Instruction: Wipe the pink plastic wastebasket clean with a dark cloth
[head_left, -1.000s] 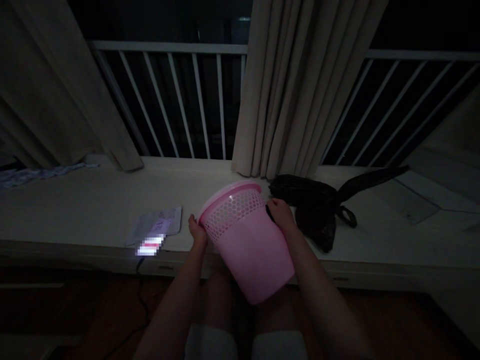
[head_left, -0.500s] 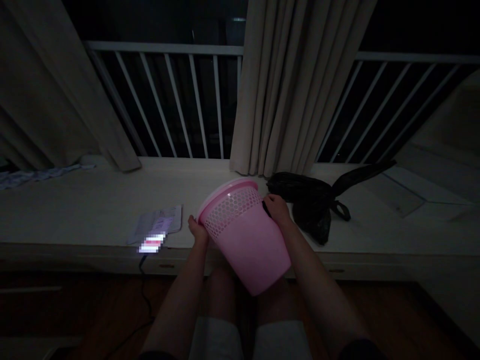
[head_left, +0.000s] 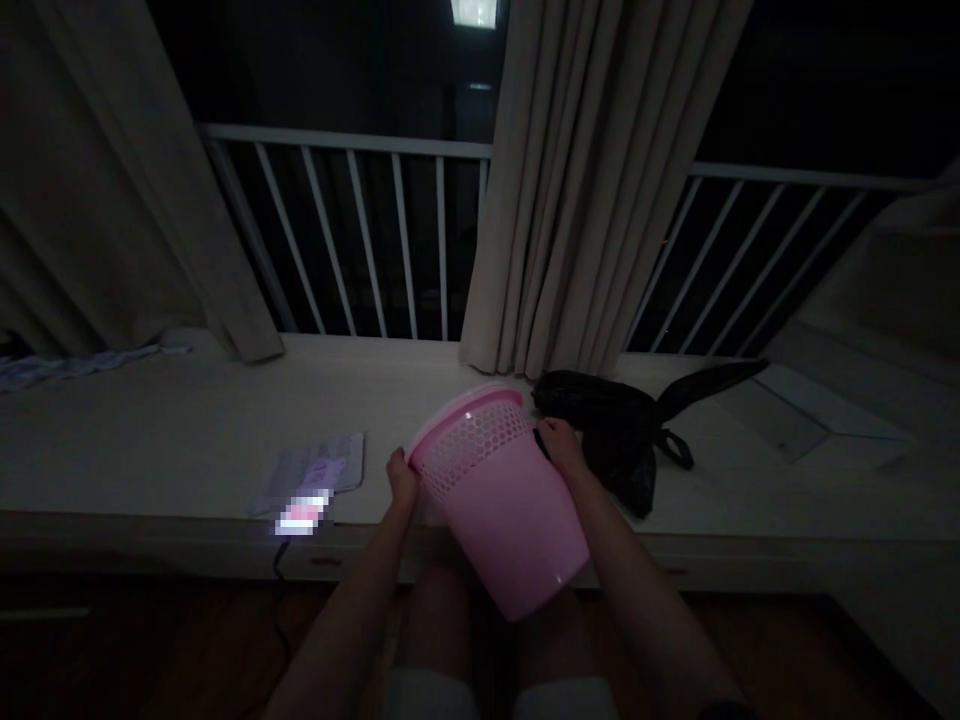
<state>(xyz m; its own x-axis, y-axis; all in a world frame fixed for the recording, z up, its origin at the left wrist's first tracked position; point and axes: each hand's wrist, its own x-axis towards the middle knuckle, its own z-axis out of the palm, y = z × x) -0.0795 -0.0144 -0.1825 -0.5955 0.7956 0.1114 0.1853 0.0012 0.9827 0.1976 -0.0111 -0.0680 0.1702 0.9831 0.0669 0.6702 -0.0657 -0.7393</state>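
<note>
A pink plastic wastebasket (head_left: 517,530) with a honeycomb band below its rim is tilted in front of me, its mouth facing away and up to the left. My left hand (head_left: 403,478) is closed on the left side of its rim. On the other side, my right hand (head_left: 561,447) is closed against the basket near the rim, fingers partly hidden. A small dark patch shows between that hand and the basket; I cannot tell what it is. Just right of my right hand lies a knotted black plastic bag (head_left: 619,440).
The white ledge (head_left: 187,430) bears a paper booklet (head_left: 337,460) and a lit, blurred-out device (head_left: 304,512) with a cable (head_left: 279,590). Behind stand a beige curtain (head_left: 570,200) and a white railing (head_left: 345,140). A pale boxy object (head_left: 840,415) is at the right.
The whole scene sits lower in the picture as my view tips up, and a light now shows at the top. My hands keep their hold on the wastebasket, which is tilted about as before.
</note>
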